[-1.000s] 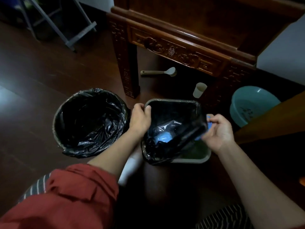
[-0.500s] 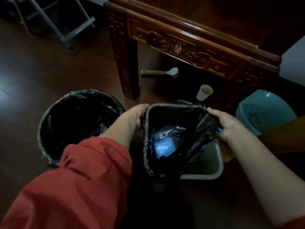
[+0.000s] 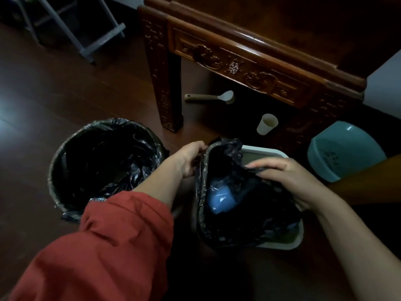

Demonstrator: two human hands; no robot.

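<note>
My left hand pinches the crinkled black plastic liner at its far left rim. My right hand grasps the liner's gathered right edge. The glossy liner sits in a pale rectangular bin on the wooden floor. It holds a smooth blue object and stands just beside a round lined bin.

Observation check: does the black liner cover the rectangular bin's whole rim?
No, the right hand holds the black liner pulled inward, leaving the far rim of the rectangular bin bare.
</note>
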